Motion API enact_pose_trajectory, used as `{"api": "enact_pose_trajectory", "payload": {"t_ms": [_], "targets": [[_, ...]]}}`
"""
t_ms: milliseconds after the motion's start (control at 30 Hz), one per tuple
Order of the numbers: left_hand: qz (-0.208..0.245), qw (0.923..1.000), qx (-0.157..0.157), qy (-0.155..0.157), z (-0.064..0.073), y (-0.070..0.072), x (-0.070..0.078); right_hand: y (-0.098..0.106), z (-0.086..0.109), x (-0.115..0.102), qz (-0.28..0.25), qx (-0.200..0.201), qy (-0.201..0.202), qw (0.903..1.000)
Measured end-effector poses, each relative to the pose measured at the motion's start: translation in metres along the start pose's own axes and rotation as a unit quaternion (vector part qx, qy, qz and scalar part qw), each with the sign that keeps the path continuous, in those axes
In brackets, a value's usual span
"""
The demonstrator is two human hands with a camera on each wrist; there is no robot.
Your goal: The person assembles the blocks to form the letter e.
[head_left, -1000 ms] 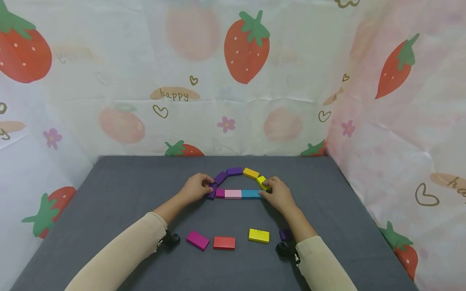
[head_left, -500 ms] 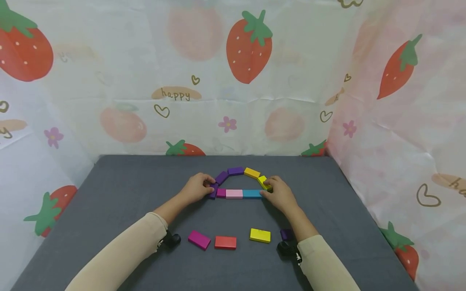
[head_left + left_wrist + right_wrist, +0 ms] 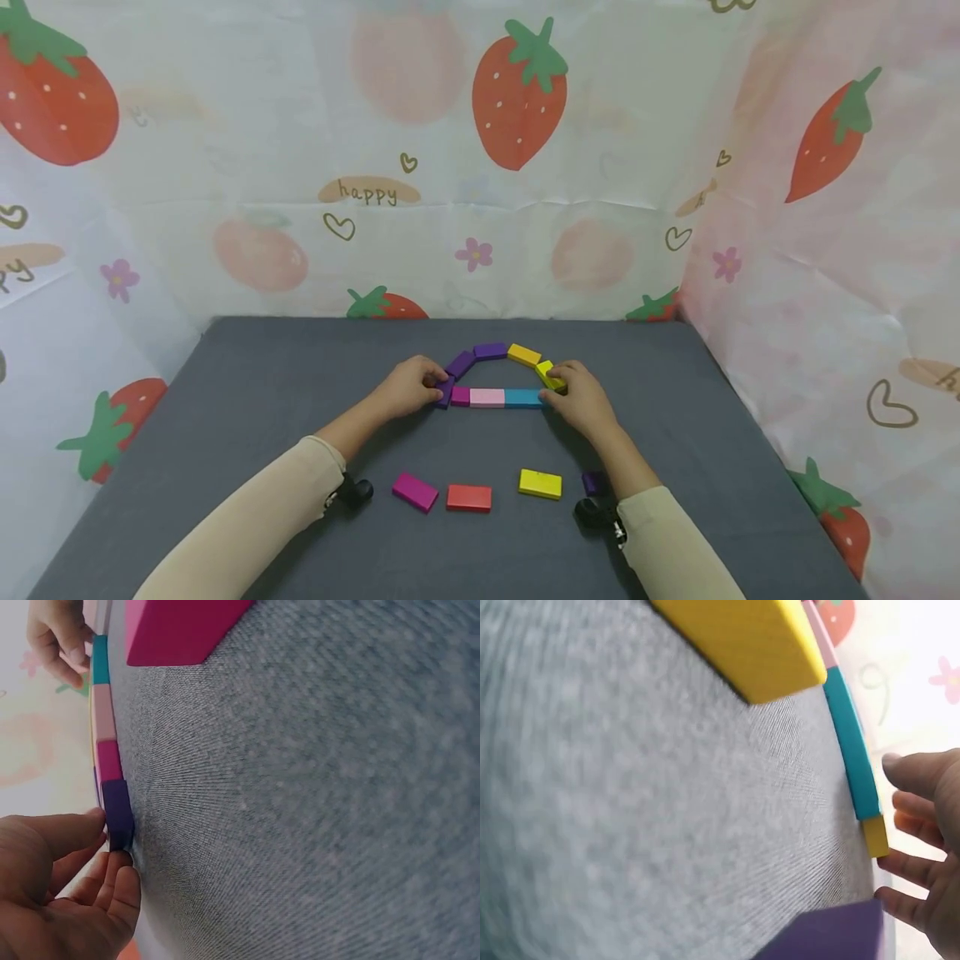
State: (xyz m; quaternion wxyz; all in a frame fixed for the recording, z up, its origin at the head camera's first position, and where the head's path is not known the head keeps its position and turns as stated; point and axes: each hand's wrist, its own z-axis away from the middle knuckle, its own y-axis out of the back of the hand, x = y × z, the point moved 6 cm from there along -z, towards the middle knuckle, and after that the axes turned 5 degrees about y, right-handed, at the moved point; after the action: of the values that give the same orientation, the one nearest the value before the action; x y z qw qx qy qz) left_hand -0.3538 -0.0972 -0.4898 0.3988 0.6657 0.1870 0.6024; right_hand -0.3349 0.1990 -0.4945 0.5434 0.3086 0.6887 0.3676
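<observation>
An arch of blocks curves above a straight row in the head view. My left hand (image 3: 411,386) pinches the purple block (image 3: 118,814) at the arch's lower left end, thumb on one side and fingers on the other. Two more purple blocks (image 3: 491,352), an orange-yellow block (image 3: 524,354) and a yellow block (image 3: 548,372) carry on the curve. The row holds a magenta block (image 3: 461,397), a pink block (image 3: 487,398) and a blue block (image 3: 522,398). My right hand (image 3: 585,402) has its fingertips at the yellow block, its thumb apart near the blue block's right end.
Nearer me on the grey tabletop (image 3: 337,542) lie a magenta block (image 3: 416,492), a red block (image 3: 468,498) and a yellow block (image 3: 540,483). Another purple block (image 3: 594,483) sits beside my right wrist, partly hidden. Strawberry-print cloth (image 3: 420,250) stands behind the table and along its sides.
The head view has shifted slightly, so everything appears a little further right. Both hands keep their places at the blocks, and the arch and row look the same.
</observation>
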Motion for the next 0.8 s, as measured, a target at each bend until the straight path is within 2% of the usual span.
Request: {"api": "enact_pose_trajectory", "payload": {"t_ms": [433, 600, 800], "targets": [[0.003, 0.9999, 0.010, 0.007, -0.002, 0.001, -0.001, 0.003, 0.009, -0.020, 0.013, 0.031, 0.016, 0.9993], [0.012, 0.9997, 0.016, 0.011, -0.003, 0.002, -0.005, 0.003, 0.014, -0.040, 0.006, 0.035, 0.035, 0.9988], [0.029, 0.9993, 0.009, 0.023, -0.003, -0.001, -0.011, -0.004, 0.023, -0.069, -0.010, 0.025, 0.071, 0.9971]]}}
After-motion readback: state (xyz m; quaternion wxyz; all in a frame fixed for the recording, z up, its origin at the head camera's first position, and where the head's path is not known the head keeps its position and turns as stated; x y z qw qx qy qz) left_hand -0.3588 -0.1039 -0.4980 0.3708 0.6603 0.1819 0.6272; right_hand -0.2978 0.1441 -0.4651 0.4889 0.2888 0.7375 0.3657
